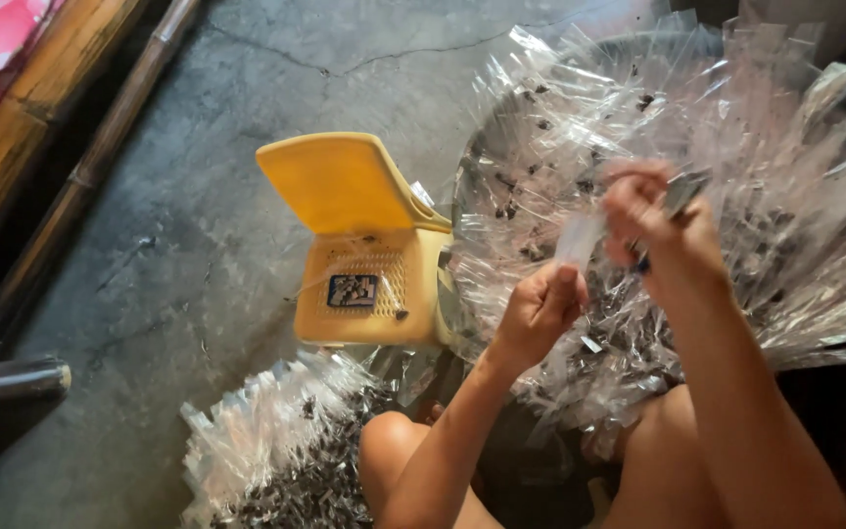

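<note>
Head view, left grip [540, 306] pinching clear sleeve [578, 238], right grip [660, 230] clutching dark piece [683, 189] — sleeves fill basin [580, 49]

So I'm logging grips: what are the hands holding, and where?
Left hand pinches a clear plastic sleeve at its lower end; right hand grips a small dark object, blurred.

**Both hands raised, closed**

Left hand [540, 309] curled into a loose fist, thumb up, forearm rising from lower centre. Right hand [653, 220] higher, fingers pinched together, slightly blurred, forearm running in from lower right. Hands near each other, not touching. Bare knees below.
</note>
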